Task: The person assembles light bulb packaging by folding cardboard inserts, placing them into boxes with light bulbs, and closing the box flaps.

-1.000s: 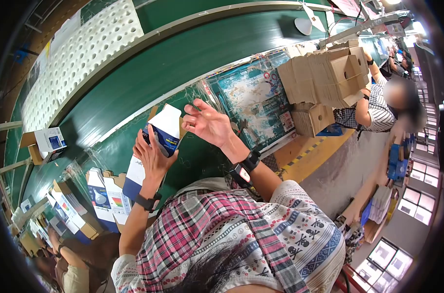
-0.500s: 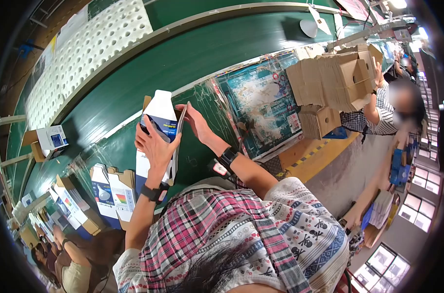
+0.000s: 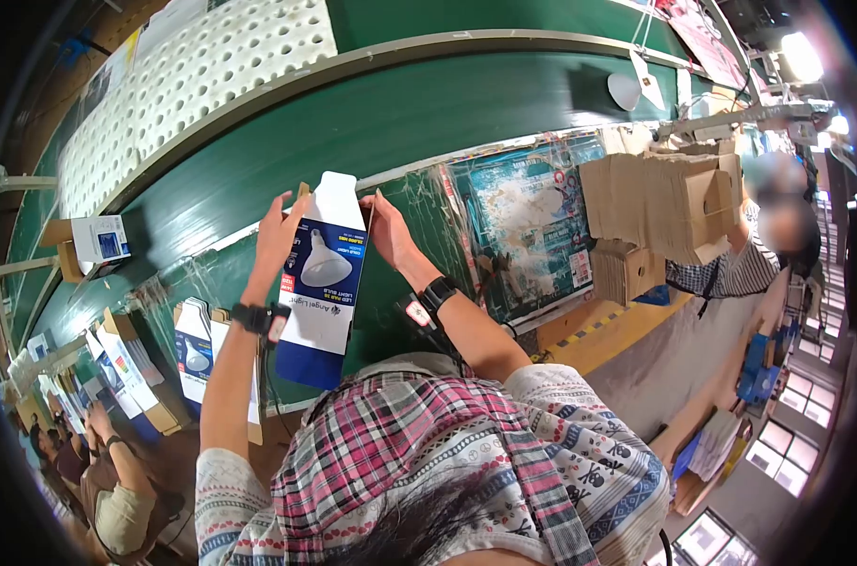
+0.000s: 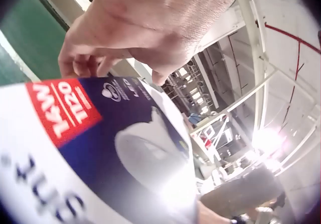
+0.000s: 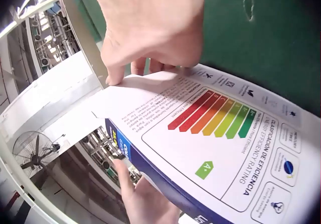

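Observation:
A blue and white light bulb box (image 3: 320,274) stands between both hands, its printed bulb picture facing up and its white top flap raised. At the box's upper left edge, my left hand (image 3: 276,241) pinches beside a brown flap; in the left wrist view the hand (image 4: 145,28) reaches over that edge. My right hand (image 3: 391,236) holds the upper right edge. In the right wrist view, the right hand (image 5: 153,28) has thumb and fingers curled over the end of the white side panel (image 5: 215,128) with its colored efficiency bars.
Flattened light bulb boxes (image 3: 195,349) stand at left, near an open box (image 3: 98,247). Brown cardboard inserts (image 3: 659,203) are stacked at right, beside a worn teal printed sheet (image 3: 527,226). A white perforated foam sheet (image 3: 202,94) lies beyond the rail. Other people sit at both sides.
My left hand has shifted from across the box's front to its upper left edge. My right hand has come from free air to the right edge. The box's front now faces up.

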### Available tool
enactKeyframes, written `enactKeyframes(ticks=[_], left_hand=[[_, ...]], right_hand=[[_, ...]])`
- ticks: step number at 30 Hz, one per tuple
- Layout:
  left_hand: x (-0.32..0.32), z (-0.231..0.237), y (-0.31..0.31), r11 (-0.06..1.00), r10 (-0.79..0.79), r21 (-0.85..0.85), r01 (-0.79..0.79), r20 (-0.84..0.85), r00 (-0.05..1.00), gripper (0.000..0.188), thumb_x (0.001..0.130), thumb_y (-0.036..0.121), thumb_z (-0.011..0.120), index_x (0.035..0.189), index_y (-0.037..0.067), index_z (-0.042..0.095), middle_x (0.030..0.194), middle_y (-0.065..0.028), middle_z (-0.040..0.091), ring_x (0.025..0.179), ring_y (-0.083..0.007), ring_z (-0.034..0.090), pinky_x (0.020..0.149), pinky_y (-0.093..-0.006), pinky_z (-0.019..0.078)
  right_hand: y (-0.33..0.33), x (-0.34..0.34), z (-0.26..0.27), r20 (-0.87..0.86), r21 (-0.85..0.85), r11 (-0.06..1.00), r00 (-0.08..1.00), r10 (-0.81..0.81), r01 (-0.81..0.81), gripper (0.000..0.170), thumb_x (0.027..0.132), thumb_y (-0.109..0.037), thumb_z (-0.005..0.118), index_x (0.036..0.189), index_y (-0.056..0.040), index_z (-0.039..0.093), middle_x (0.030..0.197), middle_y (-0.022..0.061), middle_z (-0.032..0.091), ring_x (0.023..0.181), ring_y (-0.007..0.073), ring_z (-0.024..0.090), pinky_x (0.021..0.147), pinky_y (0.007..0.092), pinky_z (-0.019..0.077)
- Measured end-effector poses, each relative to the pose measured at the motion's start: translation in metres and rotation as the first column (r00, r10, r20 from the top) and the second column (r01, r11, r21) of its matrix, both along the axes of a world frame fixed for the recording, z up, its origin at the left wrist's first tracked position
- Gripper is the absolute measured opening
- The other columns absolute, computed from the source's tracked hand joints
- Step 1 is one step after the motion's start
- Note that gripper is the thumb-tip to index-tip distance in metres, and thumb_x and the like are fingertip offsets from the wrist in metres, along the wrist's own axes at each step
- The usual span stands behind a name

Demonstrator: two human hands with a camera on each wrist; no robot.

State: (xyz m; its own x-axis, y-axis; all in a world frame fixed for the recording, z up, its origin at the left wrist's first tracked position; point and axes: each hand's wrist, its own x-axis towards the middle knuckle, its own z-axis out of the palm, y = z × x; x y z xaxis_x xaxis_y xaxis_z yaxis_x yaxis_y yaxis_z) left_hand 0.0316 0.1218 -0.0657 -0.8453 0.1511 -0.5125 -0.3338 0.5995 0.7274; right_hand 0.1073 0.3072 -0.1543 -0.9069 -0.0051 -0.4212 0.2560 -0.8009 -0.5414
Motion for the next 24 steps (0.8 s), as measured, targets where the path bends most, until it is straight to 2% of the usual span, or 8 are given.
enactKeyframes(ticks=[6,8,11,14,18,19,23,24], left_hand=[[-0.002,-0.029,-0.002,0.981,0.113,0.173,-0.085,-0.163,0.98,0.055,0.088,0.043,0.045,0.112,-0.005,0.056,0.109,-0.0173,0.056,0.102,-0.0248,0.053,0.092,-0.0303,0.0365],[0.002,-0.004,0.007,0.967,0.164,0.203,-0.155,-0.029,0.986,0.058,0.089,0.044,0.046,0.116,-0.006,0.054,0.115,-0.0173,0.054,0.106,-0.0248,0.051,0.094,-0.0301,0.0353],[0.006,-0.015,0.01,0.94,0.221,0.293,-0.176,-0.13,0.967,0.062,0.09,0.047,0.046,0.119,-0.008,0.05,0.114,-0.0163,0.055,0.105,-0.0233,0.051,0.094,-0.0292,0.0356],[0.01,-0.014,-0.004,0.969,0.044,0.243,-0.038,-0.019,0.999,0.064,0.09,0.048,0.049,0.12,-0.009,0.048,0.117,-0.0167,0.053,0.105,-0.0221,0.05,0.094,-0.0293,0.0358],[0.007,-0.018,-0.025,0.959,-0.142,0.263,0.102,0.135,0.981,0.053,0.089,0.043,0.054,0.108,-0.007,0.057,0.093,-0.0092,0.062,0.081,-0.0126,0.057,0.072,-0.0253,0.0461],[0.011,-0.016,-0.017,0.96,-0.037,0.281,0.022,0.049,0.998,0.048,0.088,0.042,0.056,0.095,-0.006,0.063,0.078,-0.0019,0.061,0.068,-0.0069,0.054,0.059,-0.0225,0.0434],[0.006,-0.021,-0.019,0.965,-0.024,0.261,0.0,0.088,0.996,0.042,0.087,0.038,0.059,0.083,-0.004,0.066,0.07,0.0015,0.06,0.061,-0.0043,0.05,0.053,-0.0212,0.0388],[0.004,-0.02,-0.018,0.957,-0.006,0.289,-0.021,0.091,0.996,0.04,0.087,0.036,0.06,0.081,-0.003,0.066,0.068,0.0023,0.059,0.059,-0.0034,0.05,0.052,-0.0203,0.0377]], right_hand=[[0.0,0.0,0.0,-0.061,0.157,0.973,0.982,0.179,-0.168,0.054,0.097,-0.049,0.028,0.099,-0.0037,0.057,0.094,0.0046,0.058,0.093,0.0161,0.052,0.086,0.032,0.0365],[-0.002,0.007,-0.012,-0.034,0.212,0.96,0.98,0.195,-0.184,0.052,0.097,-0.048,0.032,0.101,-0.0024,0.058,0.095,0.0042,0.061,0.093,0.0147,0.053,0.087,0.0318,0.0369],[-0.007,0.007,-0.001,0.026,0.182,0.97,0.986,0.162,-0.164,0.045,0.096,-0.042,0.04,0.096,-0.0029,0.061,0.089,0.0031,0.062,0.086,0.0122,0.055,0.082,0.0297,0.0389],[-0.009,0.003,0.005,0.045,0.118,0.984,0.991,0.128,-0.132,0.035,0.094,-0.036,0.05,0.086,-0.0042,0.064,0.08,0.0014,0.063,0.076,0.0088,0.055,0.073,0.0259,0.0407],[-0.017,-0.003,0.002,0.07,0.115,0.983,0.988,0.137,-0.145,0.029,0.092,-0.029,0.054,0.091,-0.0016,0.065,0.082,0.0027,0.065,0.077,0.0091,0.058,0.073,0.0262,0.0449],[-0.021,-0.006,0.001,0.026,0.172,0.967,0.982,0.188,-0.19,0.031,0.091,-0.028,0.055,0.096,0.0007,0.063,0.087,0.005,0.064,0.081,0.011,0.059,0.075,0.0268,0.0453],[-0.028,-0.021,-0.028,0.254,0.49,0.72,0.87,0.422,-0.492,0.051,0.086,-0.029,0.058,0.119,0.0083,0.046,0.108,0.0162,0.058,0.098,0.0209,0.057,0.083,0.0305,0.0455],[-0.025,-0.024,-0.038,0.216,0.417,0.765,0.871,0.442,-0.492,0.048,0.084,-0.024,0.058,0.118,0.0083,0.047,0.108,0.017,0.058,0.099,0.0214,0.056,0.085,0.0308,0.0446]])
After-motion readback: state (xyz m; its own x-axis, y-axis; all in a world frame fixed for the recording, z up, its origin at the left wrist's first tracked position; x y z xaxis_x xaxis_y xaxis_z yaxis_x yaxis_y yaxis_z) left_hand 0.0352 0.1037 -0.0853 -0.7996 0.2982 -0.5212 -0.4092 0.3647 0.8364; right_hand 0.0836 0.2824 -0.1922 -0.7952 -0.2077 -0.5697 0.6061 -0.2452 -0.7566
